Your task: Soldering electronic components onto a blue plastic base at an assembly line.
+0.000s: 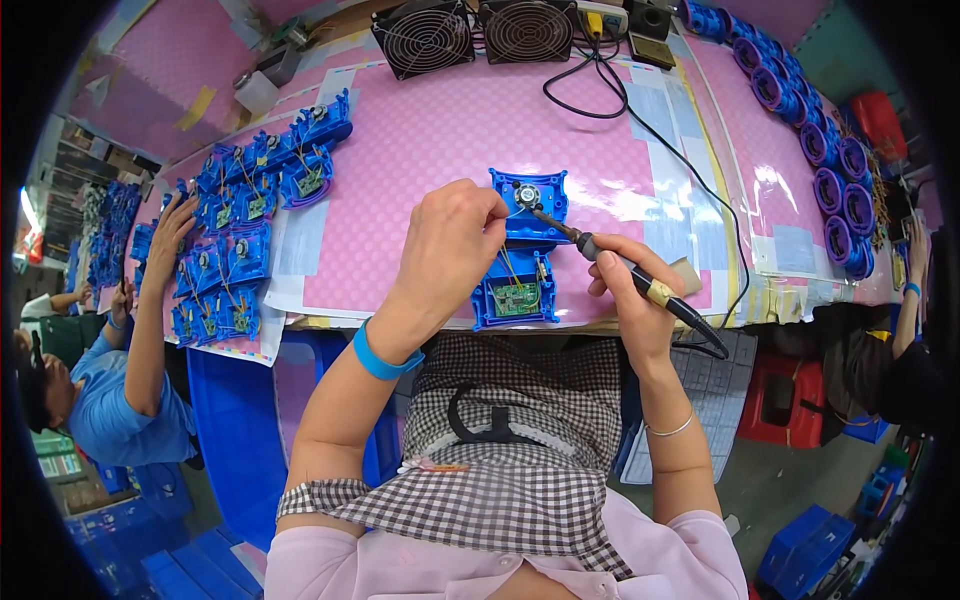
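In front of me on the pink table lies an opened blue plastic housing in two halves. The upper half (550,185) carries a small round speaker (528,195); the lower half (480,316) holds a green circuit board (515,298), with thin wires running up from it. My left hand (447,250) is pinched at the speaker's left side, closed on a thin wire partly hidden by the fingertips. A soldering iron (588,246) sits in my right hand (638,290), held like a pen, its tip at the speaker's lower right edge.
Rows of similar blue housings (240,255) stand at the left, where a co-worker's hand (175,235) reaches in. Two black fans (425,40) sit at the back. The iron's black cord (735,230) curves along the right. Purple-blue rings (828,190) line the far right.
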### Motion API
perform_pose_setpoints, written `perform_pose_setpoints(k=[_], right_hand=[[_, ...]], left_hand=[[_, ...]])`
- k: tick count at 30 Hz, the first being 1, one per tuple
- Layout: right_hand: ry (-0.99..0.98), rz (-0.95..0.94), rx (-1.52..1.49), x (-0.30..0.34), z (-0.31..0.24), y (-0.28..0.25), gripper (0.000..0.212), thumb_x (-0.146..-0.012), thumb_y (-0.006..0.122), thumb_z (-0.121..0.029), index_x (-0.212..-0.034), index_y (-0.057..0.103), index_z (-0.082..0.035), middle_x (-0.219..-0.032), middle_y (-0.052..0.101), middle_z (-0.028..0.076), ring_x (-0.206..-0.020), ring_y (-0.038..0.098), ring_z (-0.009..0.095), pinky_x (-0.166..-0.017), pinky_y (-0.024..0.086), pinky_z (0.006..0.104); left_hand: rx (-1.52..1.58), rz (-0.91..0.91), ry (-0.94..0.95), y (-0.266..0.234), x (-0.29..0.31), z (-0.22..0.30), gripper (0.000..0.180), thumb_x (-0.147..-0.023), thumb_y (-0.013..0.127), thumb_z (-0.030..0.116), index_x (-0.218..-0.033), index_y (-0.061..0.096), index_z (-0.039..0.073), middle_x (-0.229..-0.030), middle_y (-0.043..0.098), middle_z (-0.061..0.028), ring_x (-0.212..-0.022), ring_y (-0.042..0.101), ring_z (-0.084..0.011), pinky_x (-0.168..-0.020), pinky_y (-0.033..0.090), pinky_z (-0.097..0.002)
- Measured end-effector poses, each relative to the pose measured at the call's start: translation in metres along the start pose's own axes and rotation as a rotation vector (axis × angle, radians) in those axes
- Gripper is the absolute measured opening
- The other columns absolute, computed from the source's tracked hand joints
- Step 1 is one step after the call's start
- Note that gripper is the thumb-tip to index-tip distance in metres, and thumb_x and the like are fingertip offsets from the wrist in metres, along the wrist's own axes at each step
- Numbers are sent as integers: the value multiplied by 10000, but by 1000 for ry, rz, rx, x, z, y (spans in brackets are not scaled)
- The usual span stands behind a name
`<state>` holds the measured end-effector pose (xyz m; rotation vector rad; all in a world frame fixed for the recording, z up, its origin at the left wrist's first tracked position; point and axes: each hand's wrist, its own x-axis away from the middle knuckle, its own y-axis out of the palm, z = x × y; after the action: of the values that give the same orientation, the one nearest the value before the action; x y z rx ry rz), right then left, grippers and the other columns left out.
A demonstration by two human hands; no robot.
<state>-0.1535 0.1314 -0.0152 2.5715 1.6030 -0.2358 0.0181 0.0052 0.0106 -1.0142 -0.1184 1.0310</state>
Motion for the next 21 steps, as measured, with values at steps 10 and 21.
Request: perform_pose_setpoints(k=[10,21], right_hand=[[-44,60,72,-2,-10,-15,188,-885,616,-58,-1027,670,53,-804,676,104,-628,622,127,-577,500,229],[-46,-6,239,-8,-5,-25,175,-876,633,-49,-1019,682,38,-812,679,85,-630,613,102,-554,493,215]], left_hand=[[-29,38,27,0,5,13,145,-727,637,12,-871,651,2,-752,649,-129,-694,643,-259,-617,497,-358],[-28,-13,35,21,-8,16,89,-743,618,4,-825,583,1,-761,632,-141,-730,636,-318,-651,496,-400]])
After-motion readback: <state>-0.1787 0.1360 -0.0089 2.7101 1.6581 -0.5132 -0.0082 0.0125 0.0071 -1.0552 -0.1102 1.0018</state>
